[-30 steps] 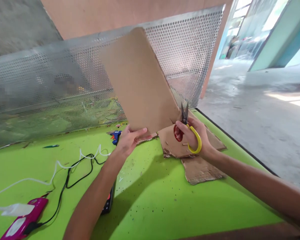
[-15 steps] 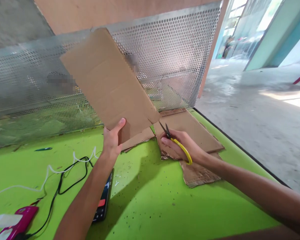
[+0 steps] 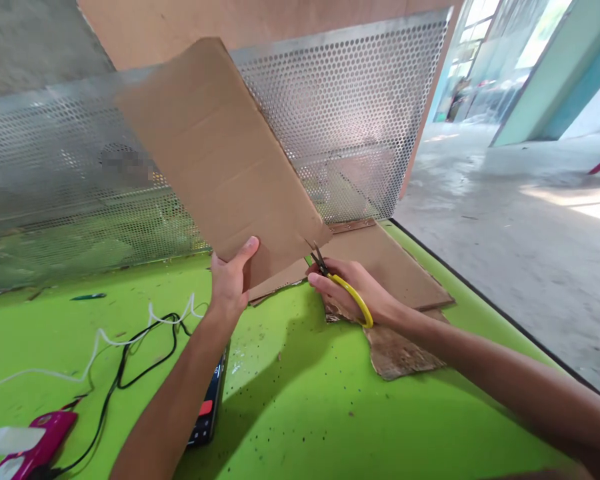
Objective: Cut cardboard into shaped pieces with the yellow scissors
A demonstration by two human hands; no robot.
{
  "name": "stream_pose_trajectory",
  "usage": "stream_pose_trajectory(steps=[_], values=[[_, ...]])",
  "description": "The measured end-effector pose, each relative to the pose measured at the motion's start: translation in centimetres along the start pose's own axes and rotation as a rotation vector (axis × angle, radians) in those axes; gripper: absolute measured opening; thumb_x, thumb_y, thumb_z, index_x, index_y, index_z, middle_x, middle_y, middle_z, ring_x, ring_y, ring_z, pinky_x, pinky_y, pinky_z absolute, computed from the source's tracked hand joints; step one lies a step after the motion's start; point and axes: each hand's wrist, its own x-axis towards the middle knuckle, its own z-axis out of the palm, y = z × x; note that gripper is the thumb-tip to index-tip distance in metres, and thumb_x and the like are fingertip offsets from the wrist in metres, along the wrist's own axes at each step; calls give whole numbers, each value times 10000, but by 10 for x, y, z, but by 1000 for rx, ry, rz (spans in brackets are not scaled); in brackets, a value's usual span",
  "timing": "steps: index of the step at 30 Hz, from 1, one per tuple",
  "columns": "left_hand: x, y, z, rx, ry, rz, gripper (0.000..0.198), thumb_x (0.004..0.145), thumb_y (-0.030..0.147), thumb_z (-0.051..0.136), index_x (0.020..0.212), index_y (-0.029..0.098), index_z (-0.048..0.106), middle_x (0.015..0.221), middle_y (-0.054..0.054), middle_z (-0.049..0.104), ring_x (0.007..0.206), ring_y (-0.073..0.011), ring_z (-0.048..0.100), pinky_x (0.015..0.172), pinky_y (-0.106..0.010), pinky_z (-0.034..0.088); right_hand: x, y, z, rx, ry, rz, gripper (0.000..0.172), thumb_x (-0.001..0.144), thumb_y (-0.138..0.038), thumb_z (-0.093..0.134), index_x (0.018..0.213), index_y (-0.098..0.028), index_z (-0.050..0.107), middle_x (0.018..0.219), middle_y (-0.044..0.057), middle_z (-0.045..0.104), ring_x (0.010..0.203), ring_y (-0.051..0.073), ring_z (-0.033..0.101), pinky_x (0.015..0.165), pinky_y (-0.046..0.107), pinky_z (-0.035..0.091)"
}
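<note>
A large sheet of brown cardboard [image 3: 225, 153] is held up at a slant by my left hand [image 3: 230, 280], thumb on its near face and the other fingers hidden behind. Near its lower right corner the sheet has a short slit. My right hand [image 3: 350, 287] grips scissors [image 3: 353, 293] with yellow handles and dark blades. The blades are slightly apart, their tips at the sheet's lower edge by the slit. More cardboard [image 3: 390, 260] lies flat under and behind my right hand, with a torn, ragged piece [image 3: 405, 347] below it.
The green table [image 3: 280, 413] ends at a dark edge on the right. A perforated metal panel [image 3: 350, 100] stands along its back. A phone [image 3: 210, 407] lies beside my left forearm. White and black cables [image 3: 125, 353], a pink device [image 3: 45, 433] and a pen [image 3: 89, 297] are at left.
The scissors have moved left, bringing their tips from beside the sheet to its lower edge. My left hand and the raised sheet have shifted slightly right in view.
</note>
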Motion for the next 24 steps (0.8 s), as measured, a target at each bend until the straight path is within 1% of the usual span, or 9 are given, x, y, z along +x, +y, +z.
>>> stream_pose_trajectory(steps=[1,3,7,11,17,21,24], values=[[-1,-1,1,-3,-21,11,462,580,283,928,994,245,726,1081,-86,768,1113,-316,692,935,-459,606,0,1,1,0,-6,6,358,970,-511,554,965,-178,686,780,18,677,647,146,589,573,247,406],[-4,-4,2,-4,-43,29,480,584,270,928,1019,249,727,1102,-87,767,1123,-316,690,949,-462,599,0,4,2,-13,2,19,376,965,-527,552,902,-176,670,736,12,654,616,143,565,549,249,379],[-6,-8,4,16,-42,28,510,575,263,932,1042,255,728,1101,-83,769,1139,-323,685,963,-469,593,2,8,2,-54,51,27,438,952,-569,545,766,-179,619,696,16,629,628,151,546,553,262,350],[-4,-9,4,9,-46,24,488,580,261,932,1027,240,735,1094,-97,769,1147,-325,683,948,-457,601,4,11,2,-46,70,20,420,948,-567,553,823,-177,648,751,17,654,653,151,547,570,267,357],[-1,-7,0,27,-51,49,560,570,270,936,1089,242,727,1073,-93,774,1156,-327,684,948,-446,605,3,12,1,-46,78,18,376,936,-527,582,853,-172,673,731,13,650,638,148,538,565,270,354],[-2,-8,0,37,-60,47,528,575,286,938,1059,238,733,1082,-101,770,1152,-338,684,939,-462,608,4,11,1,-48,86,34,394,931,-534,585,782,-174,637,689,9,624,611,140,516,546,268,339],[-3,-10,0,47,-73,52,486,595,282,934,1037,244,736,1094,-98,768,1153,-331,683,947,-464,604,5,12,1,-50,99,41,426,924,-558,587,741,-175,624,659,8,607,596,139,512,531,267,324]])
